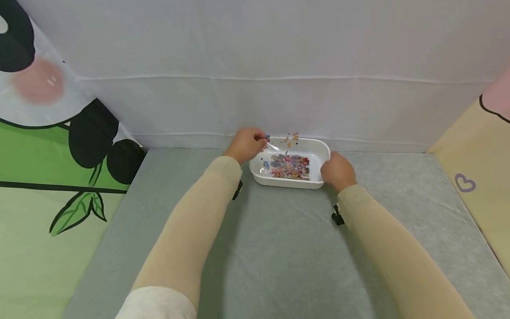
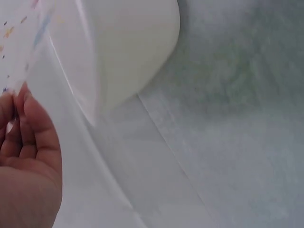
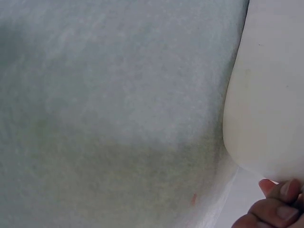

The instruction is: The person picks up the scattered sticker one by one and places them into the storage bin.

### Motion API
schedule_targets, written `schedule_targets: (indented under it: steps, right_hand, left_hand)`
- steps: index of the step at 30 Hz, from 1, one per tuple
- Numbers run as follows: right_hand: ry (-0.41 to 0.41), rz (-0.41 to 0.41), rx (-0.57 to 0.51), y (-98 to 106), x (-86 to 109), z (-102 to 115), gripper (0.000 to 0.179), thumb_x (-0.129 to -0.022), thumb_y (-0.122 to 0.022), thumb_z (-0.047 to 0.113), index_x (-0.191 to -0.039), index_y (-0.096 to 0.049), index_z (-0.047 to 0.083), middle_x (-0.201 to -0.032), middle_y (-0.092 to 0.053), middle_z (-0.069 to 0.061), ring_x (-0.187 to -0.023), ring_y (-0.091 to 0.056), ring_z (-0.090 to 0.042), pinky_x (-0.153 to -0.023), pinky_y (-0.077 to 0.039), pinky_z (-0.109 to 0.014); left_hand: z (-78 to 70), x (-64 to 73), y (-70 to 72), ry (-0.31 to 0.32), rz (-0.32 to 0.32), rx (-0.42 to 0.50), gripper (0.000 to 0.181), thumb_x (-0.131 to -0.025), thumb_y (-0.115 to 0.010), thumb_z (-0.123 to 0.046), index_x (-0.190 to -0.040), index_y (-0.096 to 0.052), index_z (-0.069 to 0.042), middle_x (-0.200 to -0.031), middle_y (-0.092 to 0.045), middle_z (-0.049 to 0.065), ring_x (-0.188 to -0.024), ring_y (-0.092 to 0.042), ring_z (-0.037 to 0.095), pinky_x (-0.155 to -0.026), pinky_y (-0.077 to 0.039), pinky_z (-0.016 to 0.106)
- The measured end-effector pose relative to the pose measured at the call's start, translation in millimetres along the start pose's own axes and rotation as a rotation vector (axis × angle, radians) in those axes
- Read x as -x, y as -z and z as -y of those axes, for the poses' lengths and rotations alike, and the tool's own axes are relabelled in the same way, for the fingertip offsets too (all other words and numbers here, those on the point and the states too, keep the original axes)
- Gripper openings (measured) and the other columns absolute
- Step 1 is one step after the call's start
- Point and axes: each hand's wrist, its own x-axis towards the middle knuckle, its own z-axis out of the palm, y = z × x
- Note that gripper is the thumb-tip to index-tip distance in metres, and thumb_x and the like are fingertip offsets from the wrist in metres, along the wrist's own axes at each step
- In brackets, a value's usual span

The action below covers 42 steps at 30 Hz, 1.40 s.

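Observation:
A white oblong tray (image 1: 288, 183) stands at the back of the table. On its floor lies a dense patch of small colourful pictures (image 1: 290, 167), perhaps stickers. At the tray's left end, my left hand (image 1: 246, 145) pinches a clear plastic sheet (image 2: 33, 45) dotted with small coloured bits between thumb and fingertips. The sheet slants over the tray's back part. My right hand (image 1: 338, 172) grips the tray's right end, its fingers curled at the rim; in the right wrist view only some fingertips (image 3: 286, 213) show, beside the tray's outer wall.
Grey cloth covers the table (image 1: 279, 248). Right behind the tray rises a pale wall sheet (image 1: 259, 106). Printed panels flank the table, a green one (image 1: 36, 239) with leaves at left and a yellow one (image 1: 470, 150) at right.

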Motion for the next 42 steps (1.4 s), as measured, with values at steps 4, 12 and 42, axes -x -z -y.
schedule_targets:
  steps: [4, 12, 42]
  right_hand:
    - [-0.002, 0.005, -0.007, -1, 0.3, 0, 0.052, -0.098, -0.037, 0.01, -0.144, -0.044, -0.013, -0.128, -0.06, -0.031, -0.108, -0.061, -0.042, -0.092, -0.051, -0.056]
    - [-0.006, -0.006, -0.009, -4, -0.6, 1, 0.05, -0.098, -0.038, 0.011, -0.142, -0.047, -0.012, -0.125, -0.062, -0.03, -0.105, -0.061, -0.042, -0.09, -0.051, -0.055]
    - [-0.001, 0.021, -0.004, -1, -2.9, -1, 0.053, -0.099, -0.037, 0.012, -0.145, -0.044, -0.012, -0.129, -0.06, -0.031, -0.11, -0.061, -0.044, -0.094, -0.05, -0.057]
  left_hand:
    - [-1.3, 0.6, -10.5, -0.023, -0.006, -0.015, 0.021, -0.106, -0.06, -0.017, -0.115, -0.074, -0.004, -0.102, -0.071, 0.003, -0.091, -0.065, 0.019, -0.078, -0.053, 0.035]
    - [7.5, 3.0, -30.7, -0.023, 0.04, -0.05, 0.02, -0.107, -0.059, -0.019, -0.114, -0.074, -0.007, -0.106, -0.072, 0.008, -0.09, -0.065, 0.019, -0.076, -0.052, 0.036]
    - [15.9, 7.5, -32.5, 0.022, -0.053, -0.176, 0.019, -0.106, -0.058, -0.021, -0.118, -0.069, -0.011, -0.113, -0.065, 0.005, -0.099, -0.06, 0.022, -0.09, -0.051, 0.039]
